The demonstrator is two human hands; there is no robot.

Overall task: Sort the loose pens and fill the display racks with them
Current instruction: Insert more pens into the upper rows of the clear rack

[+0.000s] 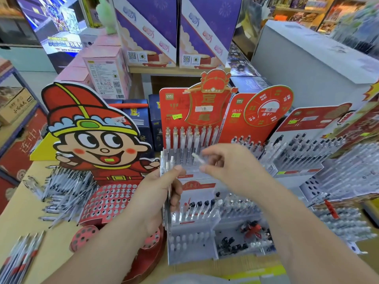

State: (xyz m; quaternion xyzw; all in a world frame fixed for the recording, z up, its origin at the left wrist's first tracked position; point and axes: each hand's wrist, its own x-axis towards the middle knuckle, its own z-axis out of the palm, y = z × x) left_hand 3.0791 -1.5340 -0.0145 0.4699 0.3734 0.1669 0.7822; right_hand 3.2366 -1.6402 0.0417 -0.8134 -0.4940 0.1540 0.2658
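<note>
1. Nearest, at the lower left corner of the tan table [51, 242], a small batch of pens [20, 257] with red and dark grips lies side by side, well apart from both hands.
2. The left hand [162, 193] grips a bunch of clear pens [167, 173] upright. The thumb presses across the barrels and the fingers curl round behind.
3. The right hand [229, 167] is just beside the left and a little higher. It pinches a single pale pen [198, 158] between thumb and forefinger. That pen is blurred; it seems to tilt up and left toward the bunch, and I cannot tell whether the two touch.
4. Under and just beyond both hands stands a tiered grey rack [192, 238]. Its upper steps carry rows of dark-topped and clear pens, and its lower compartments hold small dark pieces and something red.
5. Left of the hands, a heap of loose pens [65, 187] lies on the table against a cartoon cardboard stand [106, 201], whose red front is punched with round holes.
6. Behind the hands, a red-backed rack [190, 136] holds a row of white pens standing upright. To its right, further racks [303, 152] are packed with dark-topped pens.
7. Farthest off are pink cartons [106, 68], purple display boxes [147, 31] and a large white box [307, 58].
</note>
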